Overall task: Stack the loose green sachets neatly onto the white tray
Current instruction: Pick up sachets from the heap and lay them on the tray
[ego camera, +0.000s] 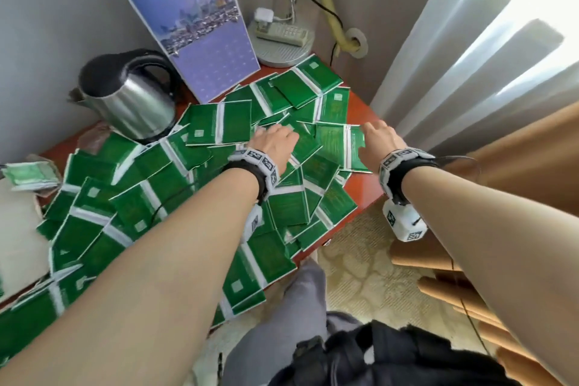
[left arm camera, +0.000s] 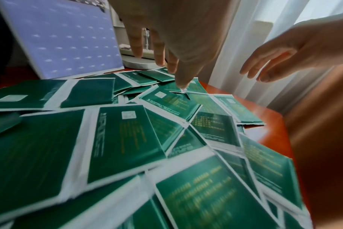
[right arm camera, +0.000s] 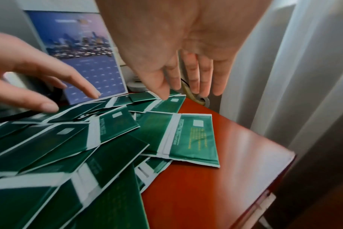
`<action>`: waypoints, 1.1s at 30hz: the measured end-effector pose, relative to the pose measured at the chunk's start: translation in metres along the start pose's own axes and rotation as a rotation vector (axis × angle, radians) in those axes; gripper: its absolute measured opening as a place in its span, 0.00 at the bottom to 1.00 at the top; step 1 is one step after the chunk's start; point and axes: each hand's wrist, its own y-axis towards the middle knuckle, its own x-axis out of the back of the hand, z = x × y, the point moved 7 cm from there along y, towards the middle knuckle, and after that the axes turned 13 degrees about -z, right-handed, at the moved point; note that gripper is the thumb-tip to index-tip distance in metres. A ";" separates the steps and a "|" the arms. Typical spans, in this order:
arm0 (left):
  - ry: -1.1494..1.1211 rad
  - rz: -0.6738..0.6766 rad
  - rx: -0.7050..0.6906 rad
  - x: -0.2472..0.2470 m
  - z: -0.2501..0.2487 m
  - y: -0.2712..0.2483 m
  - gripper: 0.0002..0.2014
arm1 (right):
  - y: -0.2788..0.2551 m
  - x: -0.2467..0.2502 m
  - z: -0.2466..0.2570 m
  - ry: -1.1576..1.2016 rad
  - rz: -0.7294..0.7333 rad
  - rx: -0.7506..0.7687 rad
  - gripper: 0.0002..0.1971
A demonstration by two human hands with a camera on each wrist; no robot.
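- Covering most of the red-brown table [ego camera: 363, 110], the loose green sachets [ego camera: 194, 185] lay in an overlapping sprawl from the kettle [ego camera: 131, 100] to the near edge, some hanging over it.
- At the far left of the head view sat a small stack of sachets [ego camera: 29, 174] on something white, probably the white tray [ego camera: 15, 229]; it was blurred there, so the person could not be sure of its edges.
- The left hand [ego camera: 275, 138] hovered over the middle of the pile with fingers spread and straight, holding nothing; whether the fingertips touched a sachet could not be told.
- The right hand [ego camera: 379, 135] was likewise wide and empty, fingers [right arm camera: 198, 80] pointing down above the joined pair of sachets [right arm camera: 188, 136] at the pile's right edge, near the curtain [ego camera: 470, 56].
- The step in hand looked like gathering a batch. Doing it well would have called for sweeping both palms inward, squaring the sachets between them before lifting, and taking a modest handful so none slid away.
- Sachets at the table's edge risked being knocked to the floor, and the calendar [ego camera: 194, 25] stood close behind the pile.
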 end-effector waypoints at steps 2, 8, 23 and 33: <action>0.052 0.050 -0.077 -0.008 -0.001 0.027 0.30 | 0.018 -0.013 -0.010 0.009 0.055 -0.051 0.20; 0.228 0.194 -0.273 -0.028 -0.004 0.082 0.24 | 0.048 -0.047 -0.033 0.088 0.115 -0.269 0.23; 0.289 0.328 -0.291 -0.047 -0.009 0.122 0.29 | 0.061 -0.072 -0.077 0.350 0.205 -0.678 0.33; 0.002 0.318 0.105 -0.026 0.004 0.126 0.15 | 0.090 -0.030 -0.103 0.349 0.109 -0.518 0.09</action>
